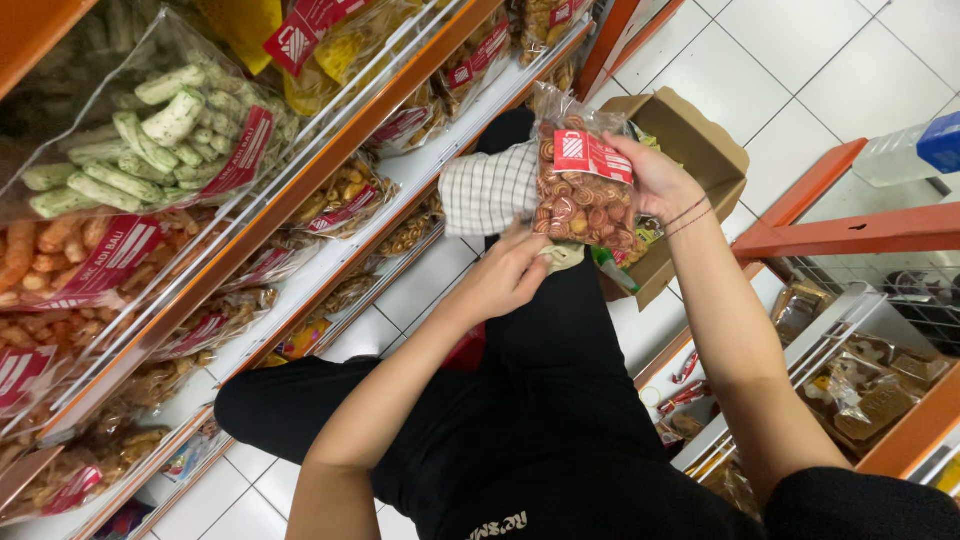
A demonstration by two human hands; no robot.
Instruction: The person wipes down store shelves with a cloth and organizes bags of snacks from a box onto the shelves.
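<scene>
My right hand (660,178) grips the top right of a clear bag of round spiral-patterned snacks (585,190) with a red label, held upright over my lap. My left hand (510,272) pinches the bag's bottom left corner, fingers closed on the plastic. Behind the bag lies a white checked cloth (488,188) on my knee. I am in black clothes, crouched on a white tiled floor.
An open cardboard box (700,150) with more packets stands just beyond the bag. Orange-edged shelves (330,160) at left hold bags of green sticks, orange crackers and other snacks. A lower shelf (850,370) with brown packets is at right.
</scene>
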